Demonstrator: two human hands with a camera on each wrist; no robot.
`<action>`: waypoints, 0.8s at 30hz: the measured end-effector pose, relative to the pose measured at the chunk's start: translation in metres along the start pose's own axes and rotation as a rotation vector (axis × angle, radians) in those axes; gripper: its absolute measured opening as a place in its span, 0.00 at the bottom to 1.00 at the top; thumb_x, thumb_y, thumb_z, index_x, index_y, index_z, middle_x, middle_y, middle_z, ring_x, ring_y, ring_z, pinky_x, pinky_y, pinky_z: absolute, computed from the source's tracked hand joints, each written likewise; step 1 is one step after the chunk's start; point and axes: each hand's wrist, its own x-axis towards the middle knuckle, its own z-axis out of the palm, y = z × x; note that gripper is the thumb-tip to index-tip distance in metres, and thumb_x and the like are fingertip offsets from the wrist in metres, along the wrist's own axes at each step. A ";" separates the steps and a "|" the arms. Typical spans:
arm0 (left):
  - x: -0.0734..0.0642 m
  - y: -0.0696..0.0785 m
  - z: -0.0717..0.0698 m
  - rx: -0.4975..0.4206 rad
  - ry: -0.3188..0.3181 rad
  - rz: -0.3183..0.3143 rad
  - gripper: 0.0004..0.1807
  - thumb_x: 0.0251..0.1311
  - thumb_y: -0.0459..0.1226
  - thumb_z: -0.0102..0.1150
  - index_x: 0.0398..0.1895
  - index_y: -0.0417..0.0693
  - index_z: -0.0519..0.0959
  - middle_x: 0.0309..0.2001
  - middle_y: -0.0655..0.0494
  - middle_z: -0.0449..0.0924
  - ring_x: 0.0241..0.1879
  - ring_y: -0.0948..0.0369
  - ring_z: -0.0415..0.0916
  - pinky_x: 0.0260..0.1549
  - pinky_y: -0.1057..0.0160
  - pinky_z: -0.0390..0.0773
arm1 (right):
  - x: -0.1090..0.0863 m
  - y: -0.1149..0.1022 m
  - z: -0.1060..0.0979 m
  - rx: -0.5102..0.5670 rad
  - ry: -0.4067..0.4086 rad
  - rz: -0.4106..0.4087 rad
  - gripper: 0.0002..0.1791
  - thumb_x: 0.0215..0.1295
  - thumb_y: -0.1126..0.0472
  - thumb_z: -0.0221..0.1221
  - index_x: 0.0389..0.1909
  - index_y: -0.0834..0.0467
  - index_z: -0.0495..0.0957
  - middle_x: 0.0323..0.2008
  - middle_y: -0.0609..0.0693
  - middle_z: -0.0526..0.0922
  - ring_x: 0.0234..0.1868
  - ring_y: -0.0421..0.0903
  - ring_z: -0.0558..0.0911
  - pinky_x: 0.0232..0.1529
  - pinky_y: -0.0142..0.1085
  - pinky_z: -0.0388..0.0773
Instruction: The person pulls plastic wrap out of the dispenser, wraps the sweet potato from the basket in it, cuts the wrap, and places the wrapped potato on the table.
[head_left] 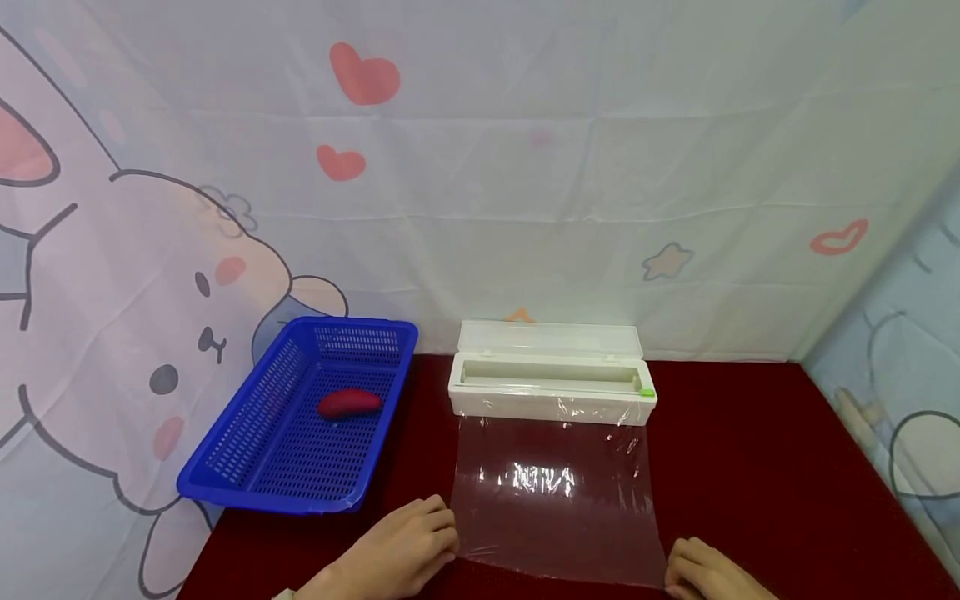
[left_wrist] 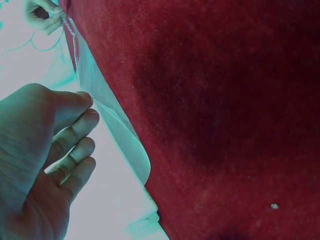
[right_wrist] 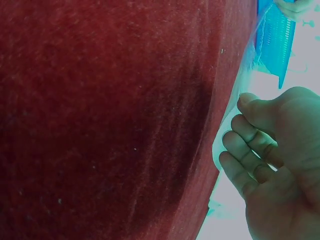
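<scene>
A sheet of clear plastic wrap stretches toward me from a white dispenser box, whose lid stands raised at the back. My left hand pinches the sheet's near left corner between thumb and forefinger; the left wrist view shows this left hand with the other fingers loosely bent. At the near right corner my right hand pinches the film. In the right wrist view the right hand has its thumb close to the forefinger at the film's edge. A green slider sits on the box's right end.
To the left stands a blue perforated basket with a red, curved, elongated object inside. Dark red cloth covers the table. A printed fabric backdrop rises behind it and along the sides.
</scene>
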 end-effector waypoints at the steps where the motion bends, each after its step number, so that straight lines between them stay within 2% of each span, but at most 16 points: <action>1: 0.000 0.000 0.001 -0.003 -0.001 0.002 0.04 0.64 0.39 0.74 0.35 0.57 0.86 0.34 0.68 0.80 0.40 0.67 0.71 0.44 0.71 0.75 | 0.000 0.000 0.001 0.000 0.005 -0.006 0.20 0.61 0.69 0.73 0.33 0.42 0.75 0.35 0.29 0.71 0.36 0.22 0.63 0.33 0.16 0.61; 9: -0.002 -0.002 0.006 -0.031 -0.025 0.018 0.04 0.62 0.40 0.75 0.31 0.60 0.87 0.32 0.70 0.81 0.38 0.68 0.71 0.43 0.70 0.74 | -0.005 0.001 0.008 0.035 0.002 0.004 0.19 0.60 0.70 0.73 0.32 0.43 0.76 0.35 0.29 0.72 0.37 0.22 0.64 0.32 0.18 0.64; 16: -0.002 -0.002 0.007 -0.041 -0.079 -0.011 0.03 0.63 0.41 0.75 0.32 0.60 0.89 0.33 0.70 0.82 0.39 0.69 0.72 0.43 0.71 0.75 | -0.005 0.002 0.012 0.004 0.044 -0.016 0.22 0.57 0.70 0.74 0.31 0.42 0.74 0.33 0.29 0.70 0.36 0.22 0.62 0.33 0.16 0.60; 24: -0.006 -0.003 0.008 -0.027 -0.081 -0.025 0.05 0.60 0.41 0.76 0.29 0.61 0.88 0.30 0.71 0.79 0.36 0.70 0.68 0.41 0.72 0.73 | -0.008 0.003 0.014 -0.014 0.056 -0.003 0.24 0.53 0.72 0.75 0.30 0.41 0.73 0.34 0.29 0.70 0.37 0.22 0.62 0.34 0.15 0.60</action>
